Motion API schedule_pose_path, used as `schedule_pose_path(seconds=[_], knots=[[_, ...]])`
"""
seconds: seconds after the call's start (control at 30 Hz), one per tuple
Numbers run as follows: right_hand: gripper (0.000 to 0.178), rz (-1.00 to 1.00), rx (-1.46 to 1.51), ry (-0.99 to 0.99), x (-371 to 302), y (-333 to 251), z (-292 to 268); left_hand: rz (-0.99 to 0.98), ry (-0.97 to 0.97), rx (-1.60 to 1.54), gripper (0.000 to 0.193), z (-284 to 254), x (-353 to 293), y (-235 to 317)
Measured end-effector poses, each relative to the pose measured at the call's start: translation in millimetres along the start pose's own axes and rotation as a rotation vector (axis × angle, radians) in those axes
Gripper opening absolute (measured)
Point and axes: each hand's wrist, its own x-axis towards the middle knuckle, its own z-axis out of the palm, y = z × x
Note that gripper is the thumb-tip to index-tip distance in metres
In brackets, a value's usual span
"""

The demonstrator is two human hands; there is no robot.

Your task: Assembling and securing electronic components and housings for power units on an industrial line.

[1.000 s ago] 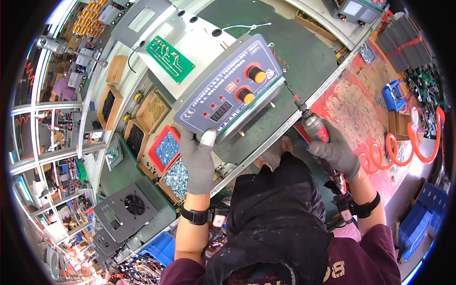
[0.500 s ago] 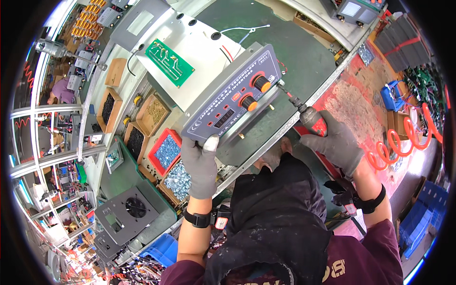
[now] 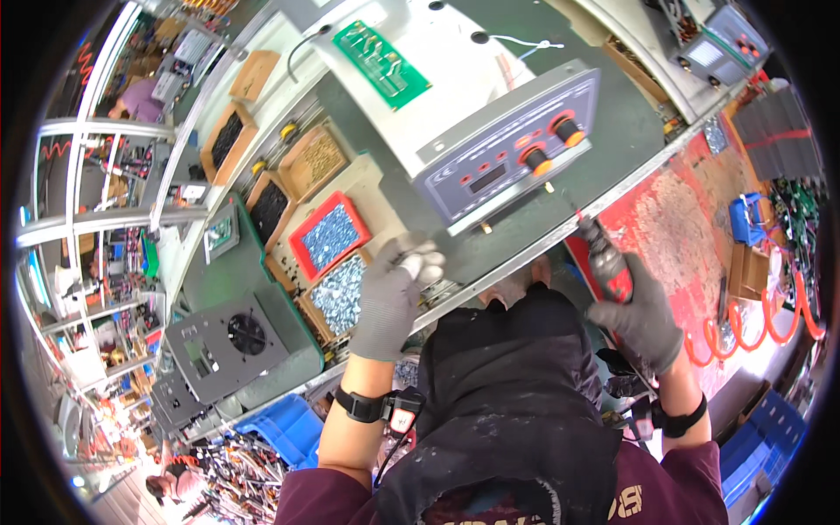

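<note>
My right hand [image 3: 646, 324], in a grey glove, is wrapped round a red and black power screwdriver [image 3: 607, 264]. Its long thin bit points up and left toward the welding machine's control panel [image 3: 512, 149], without touching it. Two orange-and-black knobs and a small display sit on that panel, which stands at the front of a white metal chassis [image 3: 398, 144]. My left hand [image 3: 394, 297], gloved too, is off the panel, near its lower left corner and beside the screw trays. Its fingers are curled in; whatever they hold, if anything, is hidden.
A red tray of small screws [image 3: 329, 234] and a box of silvery hardware [image 3: 339, 293] lie left of the panel. A green circuit board [image 3: 381, 63] rests on the chassis. A dark grey fan panel [image 3: 229, 346] lies lower left; an orange coiled hose [image 3: 739, 343] hangs at right.
My left hand has let go of the panel's lower left corner and moved down from it. My right hand has drawn the screwdriver down and away from the panel's right side. The whole view has shifted.
</note>
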Motion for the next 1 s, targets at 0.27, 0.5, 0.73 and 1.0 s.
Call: schedule_pose_path(seconds=[0.27, 0.5, 0.73, 1.0], knots=[[0.087, -0.044, 0.021, -0.458, -15, -30, 66, -0.218, -0.116, -0.197, 0.031, -12, -15, -20], [0.099, -0.068, -0.046, -0.463, -17, -45, 80, -0.164, -0.045, -0.318, 0.025, -13, -13, -24], [0.095, -0.092, -0.113, -0.405, -23, -44, 87, -0.158, -0.102, -0.451, 0.025, -19, -9, -31], [0.084, 0.014, 0.012, -0.421, -25, -39, 90, -0.103, -0.066, -0.400, 0.040, -6, -14, -39]])
